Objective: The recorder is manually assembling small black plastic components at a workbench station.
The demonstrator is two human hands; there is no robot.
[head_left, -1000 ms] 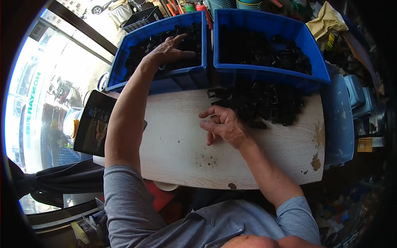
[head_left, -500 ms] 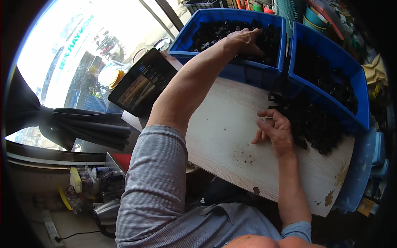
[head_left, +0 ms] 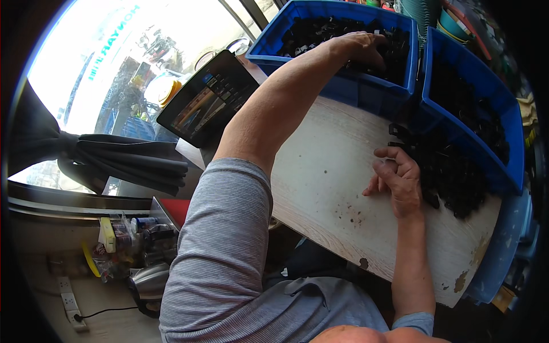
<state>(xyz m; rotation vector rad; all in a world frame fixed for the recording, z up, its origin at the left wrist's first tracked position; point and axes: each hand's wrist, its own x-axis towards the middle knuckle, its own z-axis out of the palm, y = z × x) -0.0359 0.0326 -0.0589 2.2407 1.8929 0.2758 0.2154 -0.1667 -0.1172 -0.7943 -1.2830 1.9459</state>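
My left hand (head_left: 364,48) reaches into the far blue bin (head_left: 366,94), its thumb spread from the fingers. The fingertips are partly hidden among small black plastic parts (head_left: 320,31), and nothing held can be made out. Over the near right of the table, my right hand (head_left: 400,182) hovers or rests with loosely bent fingers apart and nothing visible in them. Beside it lies a heap of black plastic parts (head_left: 457,177), whose exact kind is too dark to tell.
A second blue bin (head_left: 474,128) with more black parts stands at the right, behind the heap. The white worktop (head_left: 314,171) has chipped patches. A tablet-like screen (head_left: 209,103) leans left of my left arm, by the window. A metal kettle (head_left: 150,281) stands lower left.
The whole view has shifted slightly, so bins and table appear farther right and higher. My left hand stays in the far bin; my right hand keeps nearly the same pose beside the heap.
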